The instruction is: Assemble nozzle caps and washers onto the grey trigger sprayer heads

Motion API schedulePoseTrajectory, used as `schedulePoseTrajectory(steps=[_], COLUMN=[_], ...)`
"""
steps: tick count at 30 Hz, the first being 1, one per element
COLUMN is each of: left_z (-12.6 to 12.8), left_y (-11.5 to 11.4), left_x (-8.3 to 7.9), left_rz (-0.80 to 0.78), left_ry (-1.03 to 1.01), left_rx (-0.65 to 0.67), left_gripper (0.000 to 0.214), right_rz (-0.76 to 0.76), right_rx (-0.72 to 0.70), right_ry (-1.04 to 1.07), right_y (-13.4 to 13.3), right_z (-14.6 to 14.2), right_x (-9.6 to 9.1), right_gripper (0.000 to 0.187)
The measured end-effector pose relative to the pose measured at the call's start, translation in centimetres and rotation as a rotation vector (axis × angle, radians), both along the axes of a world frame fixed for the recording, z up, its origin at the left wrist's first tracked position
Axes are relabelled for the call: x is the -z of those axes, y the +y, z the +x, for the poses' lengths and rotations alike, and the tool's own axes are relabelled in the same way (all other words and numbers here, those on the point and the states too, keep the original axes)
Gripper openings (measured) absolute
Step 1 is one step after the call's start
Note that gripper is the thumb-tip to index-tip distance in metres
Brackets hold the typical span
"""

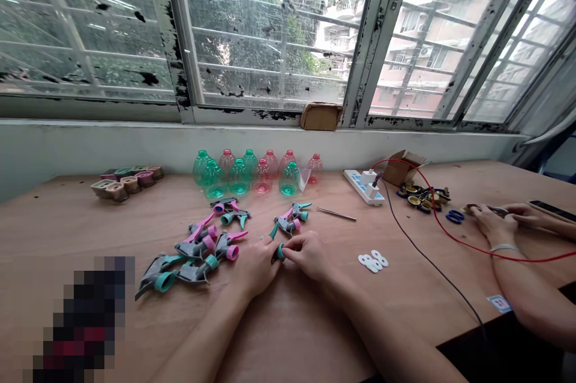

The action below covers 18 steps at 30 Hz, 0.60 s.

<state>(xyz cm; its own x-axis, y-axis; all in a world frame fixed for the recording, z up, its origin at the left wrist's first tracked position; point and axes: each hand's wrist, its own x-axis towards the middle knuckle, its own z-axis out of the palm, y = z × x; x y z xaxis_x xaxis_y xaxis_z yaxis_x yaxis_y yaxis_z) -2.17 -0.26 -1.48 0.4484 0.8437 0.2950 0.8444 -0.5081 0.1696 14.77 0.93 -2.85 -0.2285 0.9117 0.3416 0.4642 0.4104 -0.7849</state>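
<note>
The left hand [255, 268] and right hand [308, 255] sit close together on the wood worktop [297, 323]. Their fingers [292, 245] pinch a small teal plastic ring [281, 252]. Gray spray heads [193, 257] lie at nine o'clock, and plastic bottles [238, 176] stand at eleven o'clock.

The small teal piece [280, 253] is mostly hidden between the left hand [255, 267] and right hand [306, 255]. A pixelated block [85, 317] at lower left is blurred beyond naming. The right edge cuts off the phone [551, 210], and what the co-worker's hands [492, 219] hold is too small to tell.
</note>
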Motion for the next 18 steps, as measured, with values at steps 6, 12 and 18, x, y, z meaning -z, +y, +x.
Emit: schedulePoseTrajectory(steps=[6, 12, 18], left_z=[0.0, -0.2, -0.4], left_y=[0.2, 0.3, 0.4], left_x=[-0.2, -0.2, 0.3], left_rz=[-0.050, -0.121, -0.092], left_ry=[-0.327, -0.509, -0.446], left_rx=[0.058, 0.096, 0.078], left_gripper=[0.017, 0.030, 0.041], right_rz=[0.207, 0.281, 0.254], right_rx=[-0.076, -0.075, -0.205], right_ry=[0.053, 0.139, 0.026], right_y=[0.0, 0.0, -0.1], right_z=[0.4, 1.1, 1.0], right_x=[-0.2, 0.0, 0.6], right_gripper=[0.013, 0.020, 0.040])
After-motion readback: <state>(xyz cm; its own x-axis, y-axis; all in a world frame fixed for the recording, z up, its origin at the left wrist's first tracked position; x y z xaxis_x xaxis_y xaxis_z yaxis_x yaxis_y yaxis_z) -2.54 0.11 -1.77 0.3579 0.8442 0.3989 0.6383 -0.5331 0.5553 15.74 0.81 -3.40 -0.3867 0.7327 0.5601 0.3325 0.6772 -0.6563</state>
